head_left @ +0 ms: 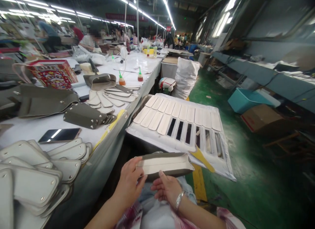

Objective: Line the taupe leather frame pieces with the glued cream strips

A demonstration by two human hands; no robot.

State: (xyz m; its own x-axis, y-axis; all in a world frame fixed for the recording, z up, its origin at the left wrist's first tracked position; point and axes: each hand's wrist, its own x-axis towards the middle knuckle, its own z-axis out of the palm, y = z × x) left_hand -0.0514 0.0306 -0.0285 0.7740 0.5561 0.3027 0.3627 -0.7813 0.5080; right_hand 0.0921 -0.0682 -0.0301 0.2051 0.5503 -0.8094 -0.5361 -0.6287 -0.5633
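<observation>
A grey-brown leather bag body, folded like a trough with its pale lining facing up, is held over my lap. My left hand grips its left end, thumb on the near wall and fingers over the far side. Against the near edge rests the thumb of my right hand; its other fingers are loosely spread below the leather. Just beyond lies a white padded board bearing rows of cream leather strips and several dark open slots.
On the left table, rounded pale leather panels lie heaped near a phone. Grey bag pieces, a red patterned bag and glue bottles sit farther back. A white sack and teal bin stand on the floor.
</observation>
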